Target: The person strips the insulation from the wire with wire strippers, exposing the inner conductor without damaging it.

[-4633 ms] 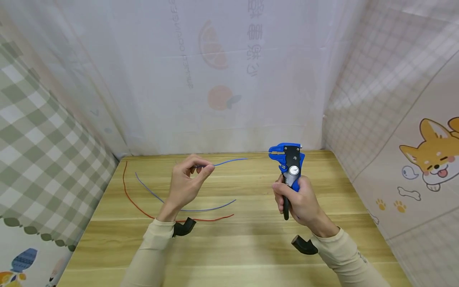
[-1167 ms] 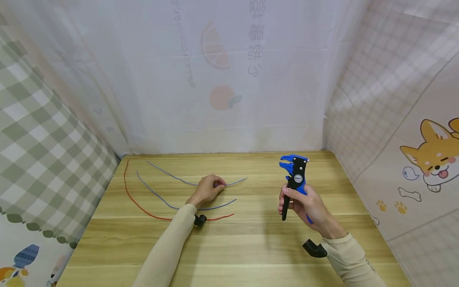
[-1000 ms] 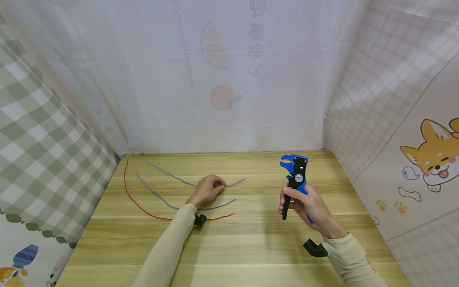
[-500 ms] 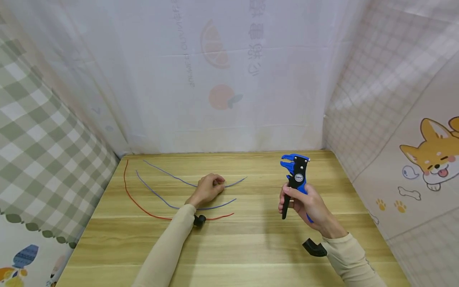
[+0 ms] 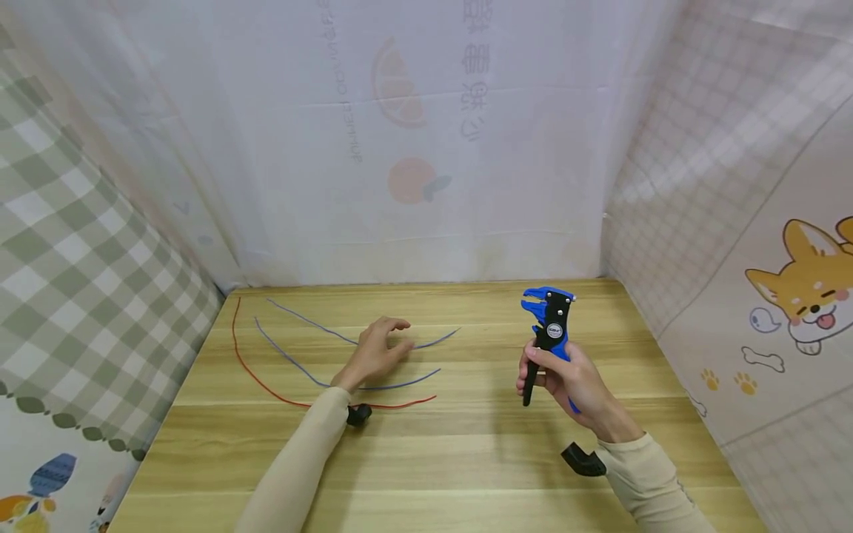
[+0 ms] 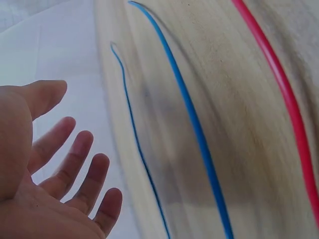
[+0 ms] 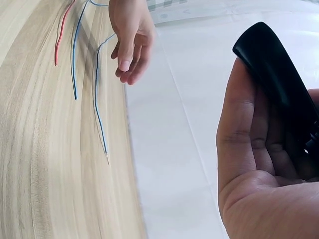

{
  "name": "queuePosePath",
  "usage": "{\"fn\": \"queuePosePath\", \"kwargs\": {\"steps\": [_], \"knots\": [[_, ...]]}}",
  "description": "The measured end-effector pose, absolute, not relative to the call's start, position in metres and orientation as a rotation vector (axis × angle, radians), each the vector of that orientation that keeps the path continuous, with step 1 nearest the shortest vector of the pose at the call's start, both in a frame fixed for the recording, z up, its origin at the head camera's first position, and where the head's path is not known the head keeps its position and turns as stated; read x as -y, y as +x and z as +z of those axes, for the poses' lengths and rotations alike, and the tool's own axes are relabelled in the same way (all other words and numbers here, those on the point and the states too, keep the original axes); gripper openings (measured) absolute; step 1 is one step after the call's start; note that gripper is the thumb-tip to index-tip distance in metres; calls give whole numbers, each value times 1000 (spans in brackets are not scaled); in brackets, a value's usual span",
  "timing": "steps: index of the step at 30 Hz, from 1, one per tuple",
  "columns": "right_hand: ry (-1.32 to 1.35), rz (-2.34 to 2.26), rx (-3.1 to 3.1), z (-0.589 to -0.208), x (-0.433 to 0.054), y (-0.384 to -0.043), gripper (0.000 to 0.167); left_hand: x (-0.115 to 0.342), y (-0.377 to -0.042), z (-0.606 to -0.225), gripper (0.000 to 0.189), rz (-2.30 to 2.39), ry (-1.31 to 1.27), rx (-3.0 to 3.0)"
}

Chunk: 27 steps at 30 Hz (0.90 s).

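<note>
My left hand [image 5: 375, 355] is just over the far blue wire [image 5: 313, 323], thumb and fingers spread with nothing between them. That wire lies curved on the table, and its near-right end shows a bare metal tip [image 7: 107, 158] in the right wrist view. A second blue wire [image 6: 192, 112] lies nearer, passing under my left wrist. Nearest to me is a red wire [image 6: 286, 89], partly hidden by the left forearm. On the right, my right hand [image 5: 576, 377] grips a blue and black wire stripper [image 5: 554, 318] by its handles, raised over the table with its jaws apart.
The wooden table [image 5: 453, 474] meets a pale curtain [image 5: 320, 222] at its back edge. Checked cloth [image 5: 80, 222] hangs at the left and a dog-print cloth [image 5: 720, 318] at the right. A black wrist mount [image 5: 583, 460] sticks out from the right sleeve.
Earlier my left hand pinched the far blue wire in the air; it then laid it on the table, let go and drew slightly left. The right hand lowered the wire stripper a little.
</note>
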State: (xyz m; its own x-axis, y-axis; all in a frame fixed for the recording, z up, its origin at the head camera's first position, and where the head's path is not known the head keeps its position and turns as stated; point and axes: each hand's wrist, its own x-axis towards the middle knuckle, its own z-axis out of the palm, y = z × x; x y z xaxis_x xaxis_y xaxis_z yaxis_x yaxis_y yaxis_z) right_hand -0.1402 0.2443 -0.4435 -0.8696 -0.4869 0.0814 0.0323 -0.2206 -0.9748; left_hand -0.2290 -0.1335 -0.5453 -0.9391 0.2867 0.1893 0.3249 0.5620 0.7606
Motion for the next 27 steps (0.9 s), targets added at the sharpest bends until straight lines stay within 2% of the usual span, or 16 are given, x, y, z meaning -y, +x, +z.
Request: {"fn": "queuePosePath", "kwargs": {"steps": [5,13,27], "knots": [[-529,-2152,-1701,-445,-243,-142,14,141,-223,-541,44,-1294,-668,2651],[-543,-2149,-1698,-447,-242,-143,15,146,-202,-518,36,-1292,-638,2733],[-535,-2154,-1687,-450,-241,-143,12,165,-172,-529,37,-1261,-665,2814]]}}
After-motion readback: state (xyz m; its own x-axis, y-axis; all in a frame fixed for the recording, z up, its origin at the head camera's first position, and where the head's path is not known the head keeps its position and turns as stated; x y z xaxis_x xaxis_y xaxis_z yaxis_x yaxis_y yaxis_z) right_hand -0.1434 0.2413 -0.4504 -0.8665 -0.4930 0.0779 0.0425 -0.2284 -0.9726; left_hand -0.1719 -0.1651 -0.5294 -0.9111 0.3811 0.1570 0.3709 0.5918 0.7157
